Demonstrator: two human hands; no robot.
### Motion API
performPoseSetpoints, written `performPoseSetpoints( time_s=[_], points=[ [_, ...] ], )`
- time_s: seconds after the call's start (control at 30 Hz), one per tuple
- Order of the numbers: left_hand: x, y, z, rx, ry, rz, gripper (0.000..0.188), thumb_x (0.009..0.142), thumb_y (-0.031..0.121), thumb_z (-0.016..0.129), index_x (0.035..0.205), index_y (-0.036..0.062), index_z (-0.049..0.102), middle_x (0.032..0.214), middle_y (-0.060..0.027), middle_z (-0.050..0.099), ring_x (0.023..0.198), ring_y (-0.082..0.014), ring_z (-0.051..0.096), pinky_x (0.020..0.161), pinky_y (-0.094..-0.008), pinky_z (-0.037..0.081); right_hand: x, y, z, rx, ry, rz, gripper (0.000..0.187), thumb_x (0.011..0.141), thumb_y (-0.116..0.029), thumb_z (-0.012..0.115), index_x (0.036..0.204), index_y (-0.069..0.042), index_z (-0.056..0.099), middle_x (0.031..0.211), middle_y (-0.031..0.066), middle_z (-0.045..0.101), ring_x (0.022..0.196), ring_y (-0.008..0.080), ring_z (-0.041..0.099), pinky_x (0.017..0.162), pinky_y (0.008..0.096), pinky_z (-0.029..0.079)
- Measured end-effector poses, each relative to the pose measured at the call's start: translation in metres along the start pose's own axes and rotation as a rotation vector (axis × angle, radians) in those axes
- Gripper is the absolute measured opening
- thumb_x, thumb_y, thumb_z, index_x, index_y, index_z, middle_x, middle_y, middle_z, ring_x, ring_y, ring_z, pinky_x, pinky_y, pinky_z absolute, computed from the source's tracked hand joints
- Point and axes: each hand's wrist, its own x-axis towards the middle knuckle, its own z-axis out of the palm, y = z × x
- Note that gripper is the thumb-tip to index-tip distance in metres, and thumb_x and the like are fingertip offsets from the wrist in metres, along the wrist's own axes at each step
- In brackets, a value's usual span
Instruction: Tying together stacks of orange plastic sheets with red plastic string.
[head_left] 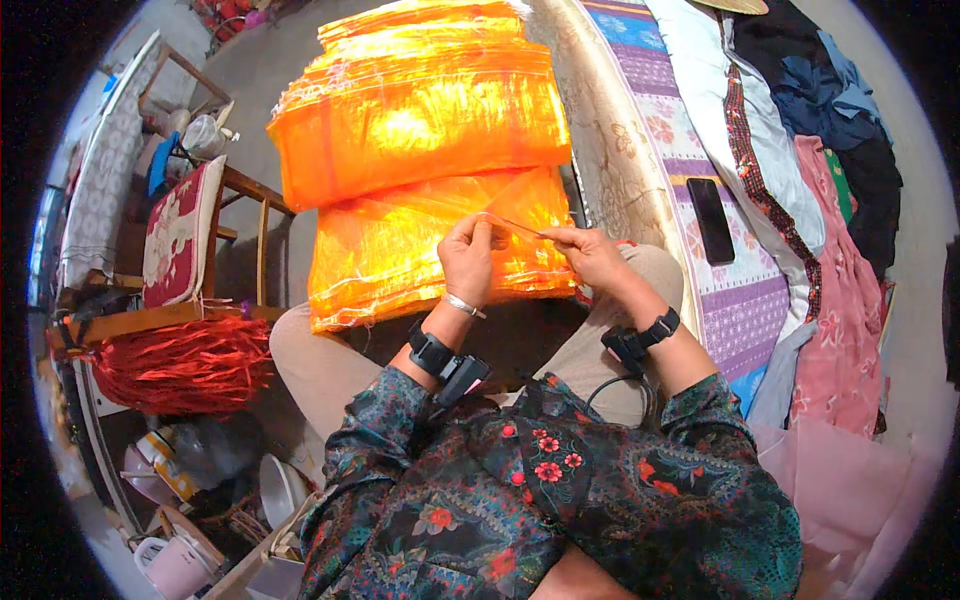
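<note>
A stack of shiny orange woven plastic sacks [430,110] lies in front of me, its nearer part between my knees. Above this nearer part, my left hand [468,262] and my right hand [592,258] face each other, a short gap apart. A thin dark needle [523,229] slants across the gap, pinched at its right end between my right thumb and forefinger. My left thumb and forefinger are pressed together near its other end; a fine thread seems to be there, too small to make out surely.
On the left stands a wooden chair with a red-and-cream cushion [184,238]; a bundle of red plastic strips [185,368] hangs below it. Buckets [178,562] sit at lower left. At right, a bed or couch holds a black phone [711,222] and clothes [838,300].
</note>
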Motion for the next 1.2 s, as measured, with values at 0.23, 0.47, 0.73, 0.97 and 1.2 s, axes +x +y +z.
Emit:
performPoseSetpoints(
  time_s=[0.23, 0.47, 0.73, 0.97, 1.2],
  points=[
    [-0.001, 0.007, 0.001, 0.097, -0.021, 0.004, 0.018, 0.085, 0.013, 0.049, 0.085, -0.0015, 0.060, 0.069, -0.0062, 0.061, 0.059, -0.0125, 0.058, 0.053, -0.0234, 0.048, 0.010, -0.009, -0.011, -0.127, 0.068, -0.173, 0.023, 0.074, -0.005, 0.052, 0.093, -0.011, 0.063, 0.080, 0.0133, 0.061, 0.073, 0.0241, 0.060, 0.064, 0.0309, 0.047],
    [0.004, 0.006, -0.007, 0.147, -0.046, -0.027, 0.020, 0.086, 0.014, 0.048, 0.088, -0.0024, 0.060, 0.071, -0.0069, 0.061, 0.060, -0.0126, 0.059, 0.052, -0.0234, 0.048, 0.012, -0.027, -0.022, -0.034, 0.059, -0.063, 0.016, 0.075, -0.008, 0.054, 0.087, -0.007, 0.064, 0.079, 0.0132, 0.061, 0.073, 0.0249, 0.060, 0.064, 0.0301, 0.047],
    [0.001, 0.010, -0.003, 0.167, -0.023, -0.005, 0.019, 0.086, 0.013, 0.049, 0.090, -0.0029, 0.060, 0.069, -0.0062, 0.061, 0.061, -0.0122, 0.059, 0.052, -0.0227, 0.048, 0.020, -0.037, -0.028, -0.265, 0.061, -0.163, 0.014, 0.073, -0.005, 0.055, 0.085, -0.005, 0.063, 0.076, 0.0119, 0.061, 0.070, 0.0213, 0.060, 0.064, 0.0279, 0.047],
    [-0.008, 0.023, 0.015, 1.018, -0.073, 0.470, 0.010, 0.076, 0.010, 0.055, 0.074, 0.0014, 0.058, 0.064, -0.0138, 0.056, 0.055, -0.0312, 0.054, 0.047, -0.0370, 0.040, 0.049, -0.064, 0.009, -0.234, -0.019, -0.268, 0.023, 0.071, -0.011, 0.053, 0.093, -0.012, 0.062, 0.078, 0.0161, 0.060, 0.073, 0.0304, 0.059, 0.062, 0.0350, 0.048],
    [-0.009, 0.020, -0.019, 1.083, 0.149, 0.835, 0.009, 0.067, 0.006, 0.058, 0.076, 0.0075, 0.054, 0.066, -0.0117, 0.051, 0.060, -0.0306, 0.050, 0.051, -0.0377, 0.038, 0.069, -0.054, 0.017, 0.376, -0.074, -0.223, 0.031, 0.075, 0.005, 0.043, 0.101, -0.002, 0.058, 0.090, 0.0050, 0.062, 0.088, 0.0123, 0.054, 0.079, 0.0245, 0.042]
  ],
)
